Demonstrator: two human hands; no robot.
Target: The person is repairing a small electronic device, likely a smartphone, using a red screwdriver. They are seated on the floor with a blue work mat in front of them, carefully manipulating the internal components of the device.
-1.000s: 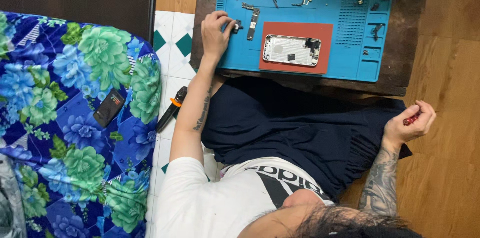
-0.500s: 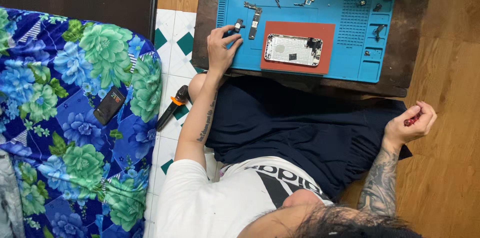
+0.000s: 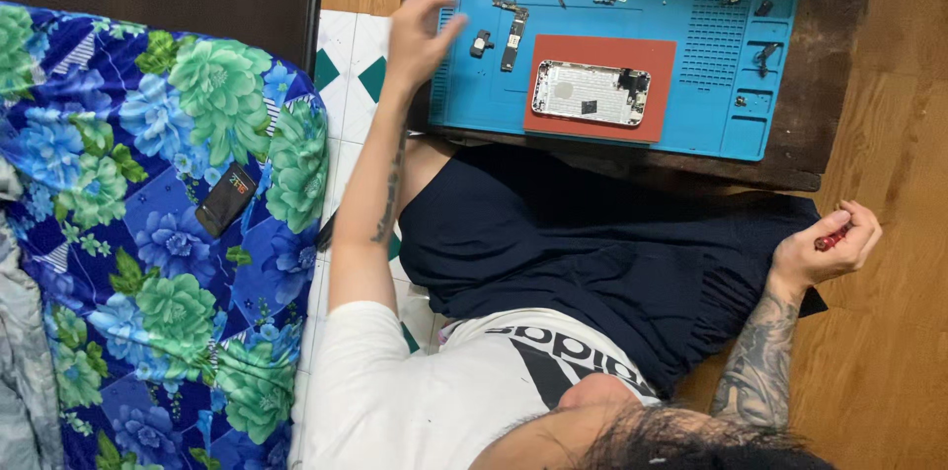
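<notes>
Bedding (image 3: pixel 128 233) in blue and green flowers is filling the left side, with a small dark phone (image 3: pixel 225 198) lying on it. Beside it, a dark table (image 3: pixel 839 95) is carrying a blue repair mat (image 3: pixel 711 65) with moulded compartments; small screws and metal parts are sitting in the compartments along its right and top edges. An orange pad (image 3: pixel 553 119) is resting on the mat, holding an opened phone body (image 3: pixel 591 94). A loose strip part (image 3: pixel 512 34) and a small black part (image 3: pixel 480 42) are lying on the mat just right of the left hand (image 3: pixel 420 36), which is hovering with fingers spread, gripping nothing. The right hand (image 3: pixel 822 248) is curling closed around a small red tool (image 3: pixel 831 237), well apart from the mat, over the wooden floor (image 3: pixel 889 352).
</notes>
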